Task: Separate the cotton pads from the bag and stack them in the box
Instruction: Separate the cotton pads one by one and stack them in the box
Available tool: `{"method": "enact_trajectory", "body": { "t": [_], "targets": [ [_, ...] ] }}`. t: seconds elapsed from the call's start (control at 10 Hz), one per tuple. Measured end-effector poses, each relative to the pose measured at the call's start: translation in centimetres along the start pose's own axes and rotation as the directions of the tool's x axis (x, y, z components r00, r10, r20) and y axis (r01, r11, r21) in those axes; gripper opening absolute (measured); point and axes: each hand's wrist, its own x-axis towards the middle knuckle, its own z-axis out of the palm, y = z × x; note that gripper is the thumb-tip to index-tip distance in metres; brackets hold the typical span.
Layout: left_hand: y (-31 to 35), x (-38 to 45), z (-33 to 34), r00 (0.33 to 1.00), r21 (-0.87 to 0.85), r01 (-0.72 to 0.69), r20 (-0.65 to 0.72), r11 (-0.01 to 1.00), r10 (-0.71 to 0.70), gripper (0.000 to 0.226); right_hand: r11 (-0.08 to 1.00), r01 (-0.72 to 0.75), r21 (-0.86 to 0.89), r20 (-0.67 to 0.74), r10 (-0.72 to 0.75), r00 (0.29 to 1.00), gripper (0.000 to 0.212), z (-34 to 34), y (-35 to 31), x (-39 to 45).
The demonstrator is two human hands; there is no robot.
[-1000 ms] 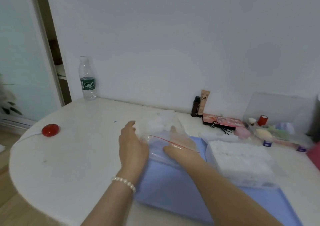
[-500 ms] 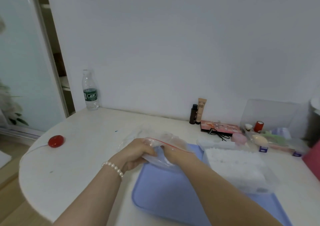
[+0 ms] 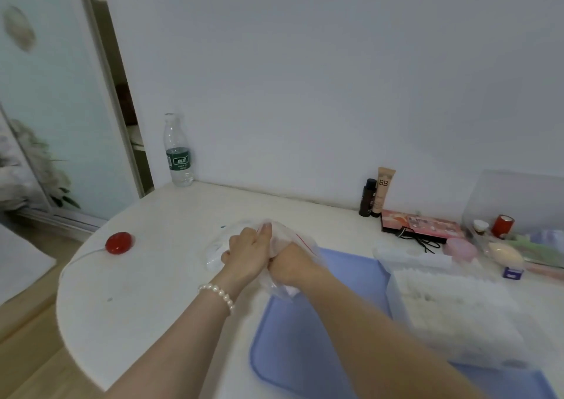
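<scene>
Gripping the clear bag from both sides, my left hand and right hand sit knuckle to knuckle above the near-left corner of the blue tray, fingers curled into the plastic. The bag is crumpled between them — its red zip line runs down and to the right, so its long axis looks roughly diagonal, though I cannot tell which end is the mouth. Whatever it holds is blurred and mostly hidden behind my hands. The clear box of white cotton pads stands on the tray's right half, well apart from the bag, its near edge soft and hard to read. Left of my hands the white table curves off to its rounded edge, with only a red button out there.
</scene>
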Motion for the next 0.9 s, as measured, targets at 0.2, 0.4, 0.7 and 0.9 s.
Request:
{"method": "enact_trajectory", "body": {
  "t": [0.2, 0.4, 0.7, 0.9],
  "targets": [
    [-3.3, 3.5, 2.1, 0.998, -0.198, 0.001, 0.065, 0.980, 0.012, 0.096, 0.999, -0.002, -0.036, -0.037, 0.001, 0.999, 0.025, 0.3, 0.6, -0.2],
    [1.6, 1.5, 1.0, 0.983, -0.288, -0.152, 0.051, 0.946, 0.174, 0.050, 0.997, 0.063, -0.053, -0.152, -0.071, 0.986, 0.026, -3.1, 0.6, -1.2],
    [6.6, 2.0, 5.6, 0.932, 0.156, -0.352, 0.150, 0.923, 0.330, 0.054, 0.971, -0.182, 0.155, -0.355, 0.226, 0.907, 0.030, -6.6, 4.6, -4.9],
    [4.9, 1.2, 7.7, 0.939, 0.464, -0.315, 0.028, 0.828, 0.342, 0.046, 0.940, -0.169, -0.296, -0.442, 0.022, 0.897, 0.030, -3.5, 4.1, -7.0]
  ]
}}
